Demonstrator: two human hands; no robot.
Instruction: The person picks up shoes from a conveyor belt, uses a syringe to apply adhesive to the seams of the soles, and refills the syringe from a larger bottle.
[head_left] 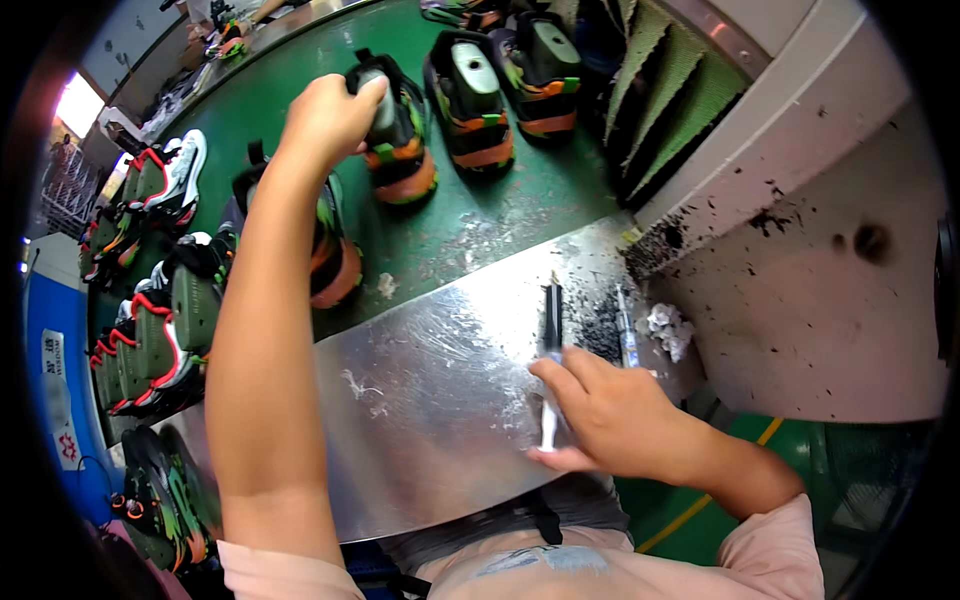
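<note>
My left hand (333, 118) reaches to the far side and is closed on the top of a black, orange and green shoe (402, 165), which has a grey shoe last inside it. The fingertips are partly hidden behind the hand. Low over the metal plate, my right hand (615, 415) is closed around a slim syringe (553, 318) with a black barrel and a white plunger end. The syringe's thin tip points away from me, and my thumb lies by the plunger end. Beside it lies a clear syringe-like tube (627, 335) with blue marks.
A shiny metal plate (430, 400) covers the near part of the green table (440, 235). More lasted shoes (470, 100) stand at the back and left. Black crumbs and a crumpled white wad (670, 332) lie by the pale machine wall (810, 300). Green-covered slats (680, 100) stand at the back right.
</note>
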